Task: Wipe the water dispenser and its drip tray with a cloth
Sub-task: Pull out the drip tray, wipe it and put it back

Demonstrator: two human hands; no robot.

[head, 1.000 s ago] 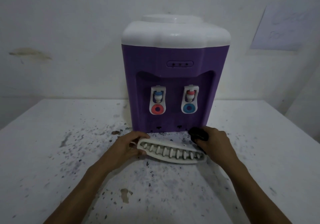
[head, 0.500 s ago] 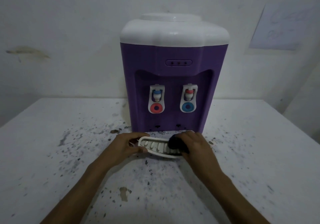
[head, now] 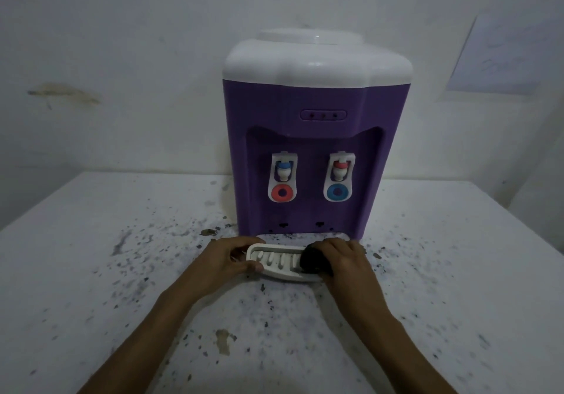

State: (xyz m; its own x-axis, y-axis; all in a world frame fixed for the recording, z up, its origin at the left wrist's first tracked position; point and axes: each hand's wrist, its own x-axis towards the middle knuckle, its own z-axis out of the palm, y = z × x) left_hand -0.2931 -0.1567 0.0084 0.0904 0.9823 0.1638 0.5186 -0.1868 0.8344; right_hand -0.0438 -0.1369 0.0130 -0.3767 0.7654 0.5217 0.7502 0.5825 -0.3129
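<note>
A purple water dispenser [head: 308, 149] with a white top and two taps stands at the back of the table. Its white slotted drip tray [head: 276, 262] lies detached on the table just in front of it. My left hand [head: 224, 259] grips the tray's left end, thumb on the near rim. My right hand [head: 343, 261] holds a dark cloth [head: 311, 261] and presses it on the right half of the tray. The tray's right end is hidden under that hand.
The white table [head: 457, 271] is speckled with dark flecks and a brown stain [head: 224, 340] near me. A plain wall stands close behind the dispenser, with a pale sheet of paper [head: 515, 54] on it at the upper right.
My right hand has slid the cloth from the tray's right end leftward onto its right half. The left hand has kept its grip on the left end.
</note>
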